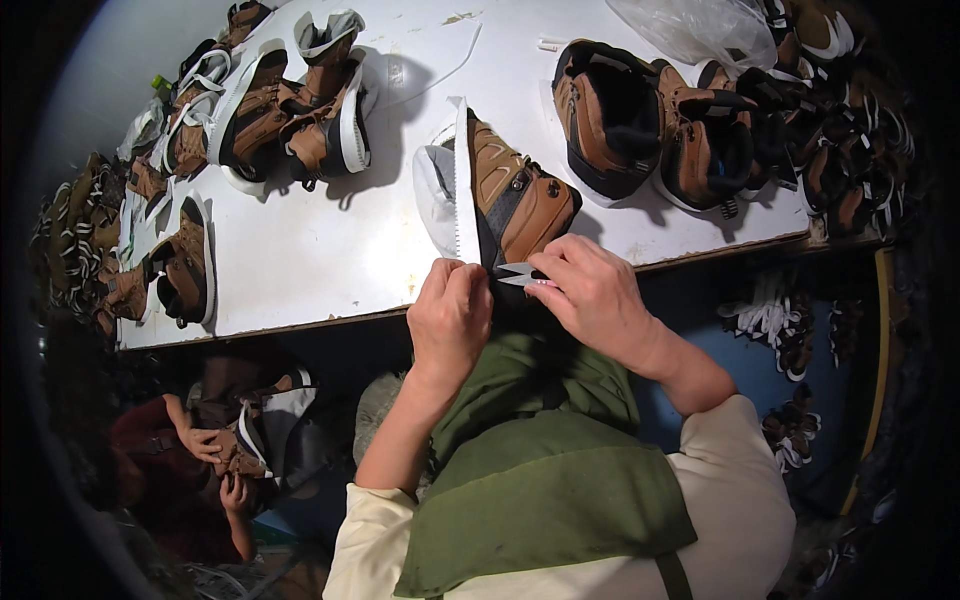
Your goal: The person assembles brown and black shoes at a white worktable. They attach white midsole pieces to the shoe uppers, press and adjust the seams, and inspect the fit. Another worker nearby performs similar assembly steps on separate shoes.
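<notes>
Handling spot: brown leather boot with white sole (515, 200), on its side at the front edge of the flat white table (300, 275).
Bare left hand (450, 310): pinches boot's near end.
Bare right hand (590, 295): grips small silver snips (515, 273).
Snip progress: seemingly midway; remainder unclear.
Hidden: cut point, behind fingers; any thread, too small.

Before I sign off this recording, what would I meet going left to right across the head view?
Brown shoe at the table's left corner → rightmost shoe of the upper-left cluster → left hand → snips → right hand → yellow upright strip.
</notes>
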Demonstrator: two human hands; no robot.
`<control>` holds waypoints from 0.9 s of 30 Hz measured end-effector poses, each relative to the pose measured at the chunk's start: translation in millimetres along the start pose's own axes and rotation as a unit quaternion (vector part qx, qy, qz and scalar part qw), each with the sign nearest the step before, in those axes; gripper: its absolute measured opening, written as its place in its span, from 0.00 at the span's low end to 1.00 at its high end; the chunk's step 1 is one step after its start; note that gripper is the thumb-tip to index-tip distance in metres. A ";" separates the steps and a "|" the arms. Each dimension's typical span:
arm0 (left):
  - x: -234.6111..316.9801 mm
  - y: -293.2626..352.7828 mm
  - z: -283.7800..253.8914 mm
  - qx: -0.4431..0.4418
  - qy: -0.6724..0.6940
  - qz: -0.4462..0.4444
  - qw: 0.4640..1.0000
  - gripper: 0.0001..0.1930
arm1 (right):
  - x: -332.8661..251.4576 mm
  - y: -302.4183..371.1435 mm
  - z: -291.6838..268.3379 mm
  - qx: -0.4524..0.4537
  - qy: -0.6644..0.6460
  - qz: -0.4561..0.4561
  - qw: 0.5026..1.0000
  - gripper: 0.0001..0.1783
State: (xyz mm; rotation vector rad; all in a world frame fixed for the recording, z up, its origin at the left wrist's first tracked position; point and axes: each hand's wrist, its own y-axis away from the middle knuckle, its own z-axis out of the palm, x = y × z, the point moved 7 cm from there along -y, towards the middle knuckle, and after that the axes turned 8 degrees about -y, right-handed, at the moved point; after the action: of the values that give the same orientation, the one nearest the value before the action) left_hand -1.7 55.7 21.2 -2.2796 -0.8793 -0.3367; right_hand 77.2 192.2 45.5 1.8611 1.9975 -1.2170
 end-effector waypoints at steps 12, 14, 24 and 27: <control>-2.9 3.6 -4.7 -0.003 0.075 -0.019 0.997 0.11 | 5.8 4.9 0.4 0.004 -0.028 0.008 1.000 0.16; -2.4 -0.3 -3.3 -0.025 0.077 -0.030 0.996 0.11 | 8.0 7.2 2.2 -0.004 -0.035 0.013 0.999 0.16; 3.5 -14.9 0.4 -0.065 0.033 -0.037 0.997 0.07 | 7.0 6.1 1.8 -0.019 -0.038 0.015 0.999 0.17; 3.6 -15.5 2.4 -0.073 0.024 -0.040 0.996 0.06 | 6.8 6.2 3.4 -0.025 -0.034 0.018 0.999 0.17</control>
State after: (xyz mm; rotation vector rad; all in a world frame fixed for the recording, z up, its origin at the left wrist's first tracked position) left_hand -9.5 67.7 28.6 -2.3630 -0.9513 -0.5032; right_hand 79.9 194.6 36.3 1.7985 1.9333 -1.1933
